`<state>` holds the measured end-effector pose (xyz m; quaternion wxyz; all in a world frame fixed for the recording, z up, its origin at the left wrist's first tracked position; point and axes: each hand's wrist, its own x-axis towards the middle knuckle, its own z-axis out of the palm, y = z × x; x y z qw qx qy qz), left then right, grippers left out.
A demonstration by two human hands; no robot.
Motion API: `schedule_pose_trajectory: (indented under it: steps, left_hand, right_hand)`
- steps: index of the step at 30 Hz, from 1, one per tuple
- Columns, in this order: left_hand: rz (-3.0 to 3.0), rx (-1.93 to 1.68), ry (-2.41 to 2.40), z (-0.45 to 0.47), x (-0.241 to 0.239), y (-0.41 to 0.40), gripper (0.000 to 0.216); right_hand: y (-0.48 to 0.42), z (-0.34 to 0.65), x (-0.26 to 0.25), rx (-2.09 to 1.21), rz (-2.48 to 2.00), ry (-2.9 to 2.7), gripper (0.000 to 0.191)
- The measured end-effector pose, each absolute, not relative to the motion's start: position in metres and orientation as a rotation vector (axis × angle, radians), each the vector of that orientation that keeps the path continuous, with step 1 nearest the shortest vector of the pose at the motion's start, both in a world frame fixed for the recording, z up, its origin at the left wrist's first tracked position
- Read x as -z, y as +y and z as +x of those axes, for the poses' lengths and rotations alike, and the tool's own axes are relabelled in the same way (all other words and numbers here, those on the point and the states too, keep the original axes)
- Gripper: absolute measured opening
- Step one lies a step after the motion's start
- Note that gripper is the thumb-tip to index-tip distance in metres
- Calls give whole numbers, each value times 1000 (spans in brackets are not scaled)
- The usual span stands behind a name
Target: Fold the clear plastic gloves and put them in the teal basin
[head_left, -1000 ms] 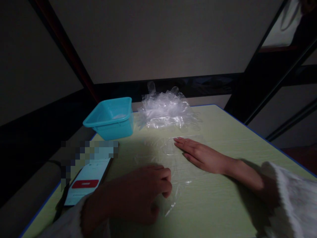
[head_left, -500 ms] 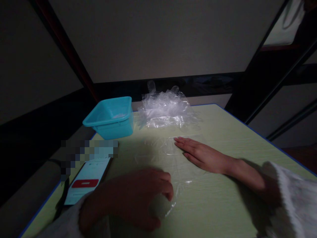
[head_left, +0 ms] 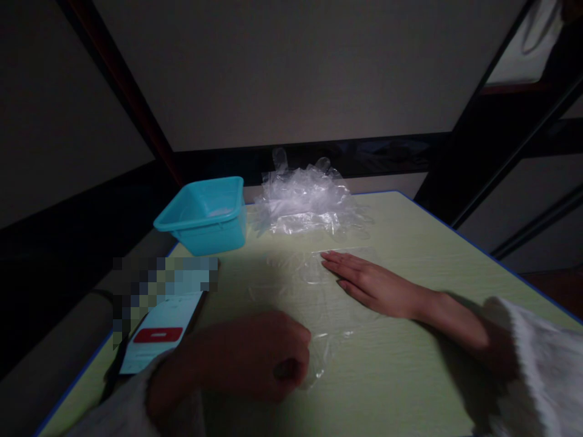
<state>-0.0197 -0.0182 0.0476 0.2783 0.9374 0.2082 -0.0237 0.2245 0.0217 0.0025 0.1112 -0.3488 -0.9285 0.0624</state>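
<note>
A thin, clear plastic glove point(head_left: 337, 303) is spread on the table in front of me. My right hand point(head_left: 364, 282) lies flat on it, fingers stretched out together and pointing left. Closer to me, my left hand point(head_left: 255, 355) is curled, thumb and fingers closing into a ring. Its fingertips are right beside a crinkled part of the clear plastic, but whether any of it is pinched between them is hidden. Beyond both hands sits a heap of clear plastic gloves point(head_left: 310, 200), shiny and crumpled.
Left of the heap stands a turquoise plastic basket point(head_left: 209, 237) with something pale inside. A phone point(head_left: 159, 334) with a lit screen lies near the left edge, close to my left wrist. The pale green table point(head_left: 410, 388) has a blue rim; a panelled wall rises behind it.
My left hand's fingers have closed from a wide curl with thumb apart, drawing slightly left. My right hand stays flat in the same place.
</note>
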Motion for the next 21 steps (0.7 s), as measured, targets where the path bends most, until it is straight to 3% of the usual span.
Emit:
schedule_pose_trajectory:
  steps: [3,14,21]
  left_hand:
    - [2449,100,582,-19,-53,-15,15]
    - [2197,-378,907,-14,-54,-2,12]
    - [2118,-659,1061,-6,-44,6,12]
  right_hand:
    - [22,224,-3,-188,-1028,-2745,46]
    - [15,221,-17,-185,-881,-2651,36]
    - [11,219,-19,-200,-805,-2716,48]
